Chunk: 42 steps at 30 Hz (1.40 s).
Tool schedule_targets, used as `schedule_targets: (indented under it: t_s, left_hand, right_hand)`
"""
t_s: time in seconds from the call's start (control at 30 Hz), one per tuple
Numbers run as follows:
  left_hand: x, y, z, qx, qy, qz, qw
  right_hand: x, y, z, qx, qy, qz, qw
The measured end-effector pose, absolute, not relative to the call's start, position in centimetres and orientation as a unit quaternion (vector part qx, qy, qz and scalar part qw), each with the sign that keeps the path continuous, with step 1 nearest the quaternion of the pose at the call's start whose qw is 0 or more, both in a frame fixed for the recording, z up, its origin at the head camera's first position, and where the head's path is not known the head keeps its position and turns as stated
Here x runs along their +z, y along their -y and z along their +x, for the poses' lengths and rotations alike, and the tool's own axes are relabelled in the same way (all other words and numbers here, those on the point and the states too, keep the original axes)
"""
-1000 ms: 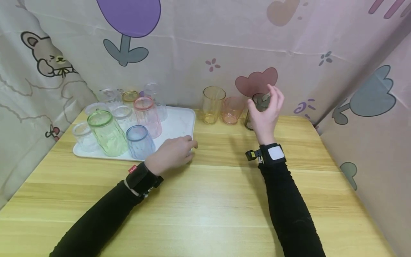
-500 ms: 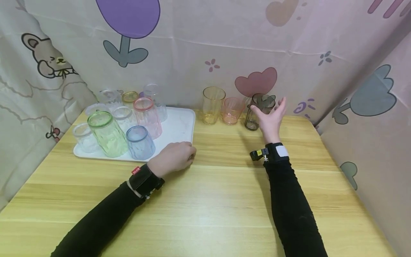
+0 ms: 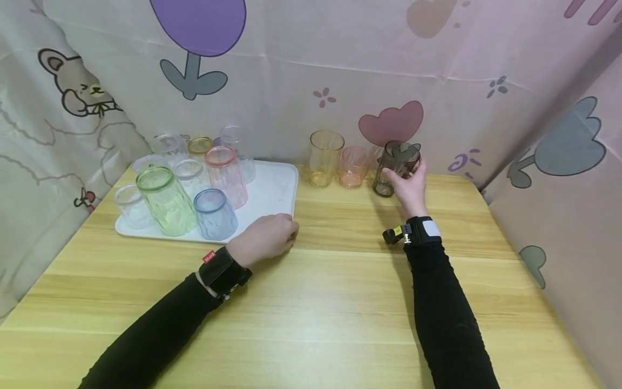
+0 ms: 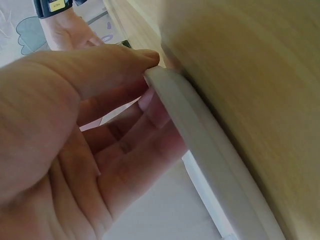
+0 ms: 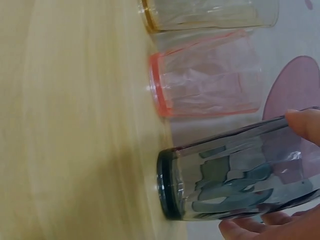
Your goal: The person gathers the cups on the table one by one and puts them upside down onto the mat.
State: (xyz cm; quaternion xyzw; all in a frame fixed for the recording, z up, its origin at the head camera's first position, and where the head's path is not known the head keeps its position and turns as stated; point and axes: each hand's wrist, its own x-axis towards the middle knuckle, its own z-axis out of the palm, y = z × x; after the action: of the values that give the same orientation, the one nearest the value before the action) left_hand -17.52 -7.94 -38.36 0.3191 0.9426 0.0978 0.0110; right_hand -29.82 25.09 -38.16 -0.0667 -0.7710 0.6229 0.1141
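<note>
A dark grey tumbler stands upright on the wooden table, at the right end of a row near the back. My right hand grips it from the right, thumb on one side and fingers on the other. The right wrist view shows the grey tumbler with a fingertip on its wall. My left hand pinches the near right corner of a white tray. In the left wrist view the thumb lies on the tray's rim and the fingers curl on the other side.
On the tray stand several upside-down tumblers, among them a green one, a blue one and a pink one. A yellow tumbler and a short pink tumbler stand left of the grey one. Printed cloth walls enclose the table.
My right hand came down from the grey tumbler's rim, opened beside it, and now grips its side. The left hand stayed at the tray's corner.
</note>
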Motion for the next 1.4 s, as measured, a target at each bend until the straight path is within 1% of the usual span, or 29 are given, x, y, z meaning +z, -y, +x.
schedule_targets:
  t_s: [0.6, 0.83, 0.97, 1.23, 1.4]
  left_hand:
    - [-38.4, 7.9, -17.5, 0.098, -0.943, 0.318, 0.013]
    - [-38.5, 7.9, -17.6, 0.097, -0.943, 0.318, 0.012]
    - [-38.4, 7.8, -17.6, 0.096, -0.943, 0.318, 0.012]
    - [-38.3, 7.8, -17.5, 0.098, -0.944, 0.315, 0.015]
    - [-38.2, 7.9, -17.4, 0.101, -0.943, 0.316, 0.014]
  right_hand:
    - [-38.7, -24.9, -29.6, 0.635, 0.761, -0.057, 0.119]
    - [-38.1, -24.7, -29.7, 0.655, 0.738, -0.098, 0.127]
    - [-37.4, -24.6, -29.4, 0.67, 0.72, -0.11, 0.144]
    - [-36.0, -24.1, -28.9, 0.727, 0.65, -0.097, 0.196]
    - [-34.7, -22.9, -28.3, 0.772, 0.598, -0.071, 0.203]
